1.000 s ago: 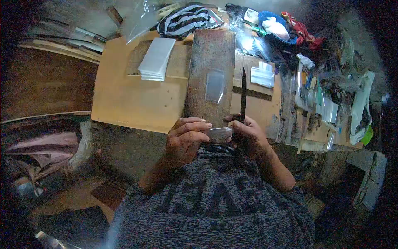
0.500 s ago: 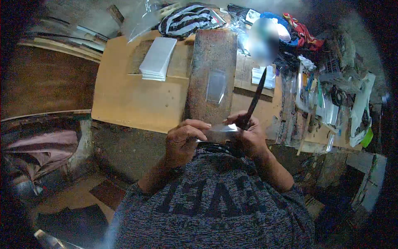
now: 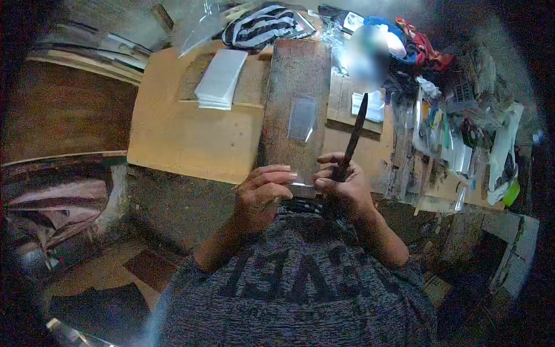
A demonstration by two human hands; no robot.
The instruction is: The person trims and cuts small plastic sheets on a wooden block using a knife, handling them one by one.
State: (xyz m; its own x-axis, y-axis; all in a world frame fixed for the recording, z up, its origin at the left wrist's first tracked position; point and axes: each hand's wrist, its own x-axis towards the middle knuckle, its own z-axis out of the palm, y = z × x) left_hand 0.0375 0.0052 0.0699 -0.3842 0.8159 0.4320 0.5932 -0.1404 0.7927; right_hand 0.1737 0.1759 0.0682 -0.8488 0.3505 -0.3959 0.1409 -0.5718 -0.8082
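Observation:
My right hand (image 3: pixel 348 184) is wrapped round a dark, long, narrow knife (image 3: pixel 357 128), its tapered end pointing up and away from me. Close to my body, my left hand (image 3: pixel 265 188) has its fingers bent in a pinch. Between the two hands shows a thin clear plastic piece (image 3: pixel 302 184), seen nearly edge-on, with both hands at its ends. Beyond them, another clear plastic sheet (image 3: pixel 302 118) lies flat on a worn wooden board (image 3: pixel 296 63).
A stack of whitish plastic sheets (image 3: pixel 221 78) lies on the tan tabletop (image 3: pixel 191 141) at left. A smaller stack (image 3: pixel 370 106) is at right. A striped bag (image 3: pixel 266 28) sits at the back. Plastic scraps and tools (image 3: pixel 445 136) clutter the right side.
The plastic piece between my hands has tilted from a broad shiny face to a thin edge. The knife has turned slightly more upright. Both hands stay in about the same place.

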